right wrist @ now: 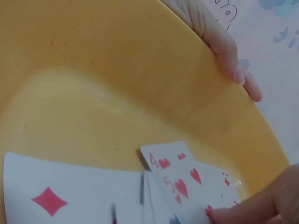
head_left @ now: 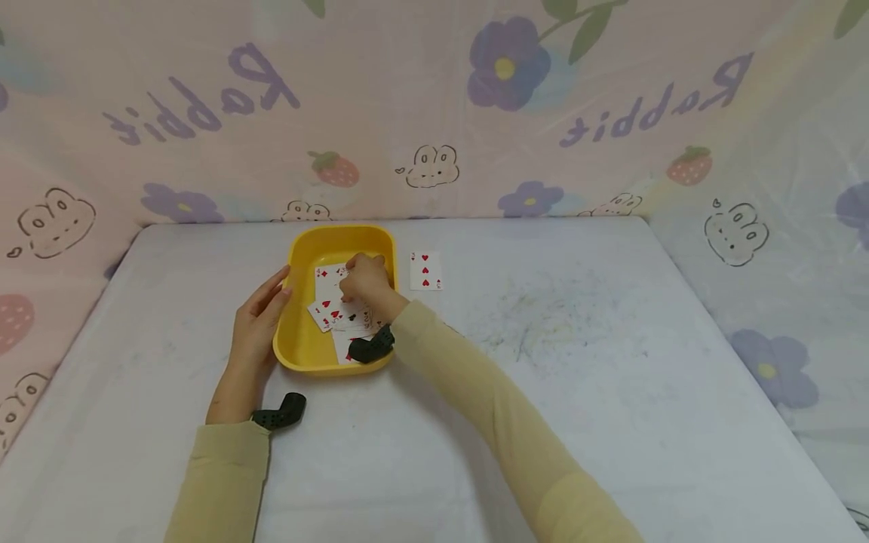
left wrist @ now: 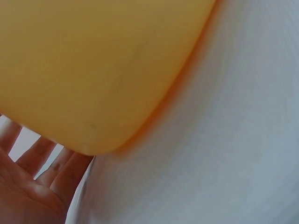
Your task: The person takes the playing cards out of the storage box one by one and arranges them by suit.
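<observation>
A yellow tub point(head_left: 292, 351) stands on the table with playing cards point(head_left: 324, 273) lying loose and overlapped inside, hearts and diamonds among them. My left hand point(head_left: 256, 320) rests against the tub's left outer wall. In the left wrist view its fingers point(left wrist: 65, 170) lie fairly straight along the wall. Reaching in from the right, my right hand point(head_left: 369, 280) has curled fingers at the cards. A fingertip point(right wrist: 247, 212) presses on a heart card point(right wrist: 194, 176) in the right wrist view. What lies beneath that hand is partly hidden.
A three of hearts point(head_left: 425, 271) lies face up on the white-covered table point(head_left: 577, 452), just right of the tub. Dark smudges mark the cloth farther right. A printed curtain point(head_left: 380, 98) stands behind the table and at its sides.
</observation>
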Demonstrator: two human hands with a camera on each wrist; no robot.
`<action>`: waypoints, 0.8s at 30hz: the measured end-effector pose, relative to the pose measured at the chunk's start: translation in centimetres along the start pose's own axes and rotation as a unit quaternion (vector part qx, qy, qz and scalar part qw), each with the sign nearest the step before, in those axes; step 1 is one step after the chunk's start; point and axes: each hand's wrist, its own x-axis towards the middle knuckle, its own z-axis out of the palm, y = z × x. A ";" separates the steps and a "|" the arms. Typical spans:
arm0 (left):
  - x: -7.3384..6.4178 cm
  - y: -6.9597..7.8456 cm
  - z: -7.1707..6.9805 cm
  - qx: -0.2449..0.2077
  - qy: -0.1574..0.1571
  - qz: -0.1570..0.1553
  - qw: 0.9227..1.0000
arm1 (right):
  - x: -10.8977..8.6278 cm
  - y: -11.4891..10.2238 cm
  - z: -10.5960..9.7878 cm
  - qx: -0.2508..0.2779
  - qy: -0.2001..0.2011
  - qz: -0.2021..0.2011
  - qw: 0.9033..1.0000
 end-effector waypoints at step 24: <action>0.0 0.0 0.0 0.012 -0.001 -0.011 1.000 | -0.5 -0.7 -1.6 0.295 0.027 0.000 0.955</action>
